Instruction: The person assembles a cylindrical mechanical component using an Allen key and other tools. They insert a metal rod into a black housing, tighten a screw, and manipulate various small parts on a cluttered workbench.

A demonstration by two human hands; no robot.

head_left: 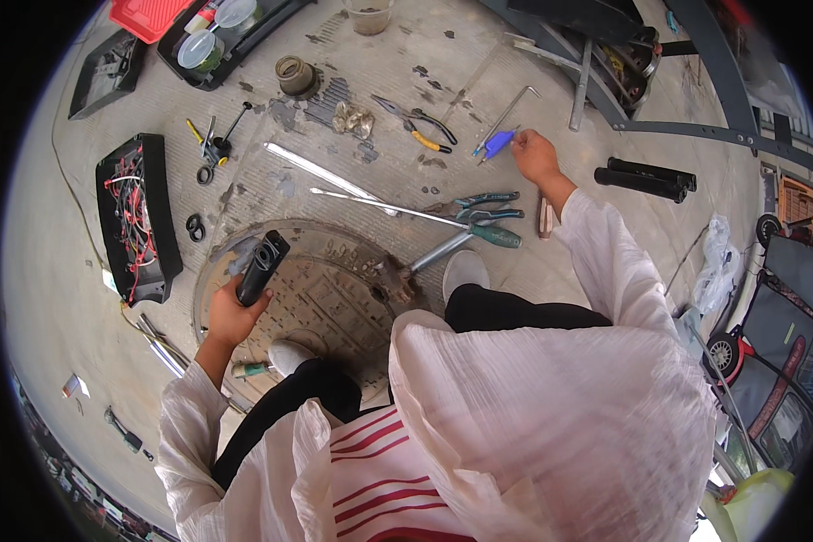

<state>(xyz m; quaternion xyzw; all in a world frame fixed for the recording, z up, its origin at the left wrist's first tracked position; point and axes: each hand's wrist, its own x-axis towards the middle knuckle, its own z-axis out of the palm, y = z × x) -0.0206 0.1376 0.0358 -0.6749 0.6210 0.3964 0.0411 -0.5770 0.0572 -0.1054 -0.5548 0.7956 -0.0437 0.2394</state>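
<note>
Down low at the left: a black handlebar grip (262, 265), clutched upright-tilted in the left hand (230, 312), fingers wrapped fully round its lower end, held just above the rim of a round cast-iron manhole cover (325, 303). Farther out, at upper right: the right hand (535, 155), arm stretched forward, fingertips pinched on a small blue-handled tool (497, 144) lying on the concrete — hand mostly closed, only the pinch showing. Just beside that tool, a bent hex key (513, 107).

Between the two hands, spread over the ground: a green-handled hammer (465, 242) with its head resting on the manhole cover's edge, green-handled pliers (483, 206) just above it, a thin metal rod (384, 206) running leftward from the pliers, and a flat silver bar (321, 172) alongside. Higher up, yellow-and-black pliers (420, 125) and a crumpled bit of foil (353, 118).

Off to the left, well apart — an open black battery tray (138, 217) full of red and white wiring. Off to the right, two more black grips (646, 178) lying side by side. White shoes planted on and beside the cover.
</note>
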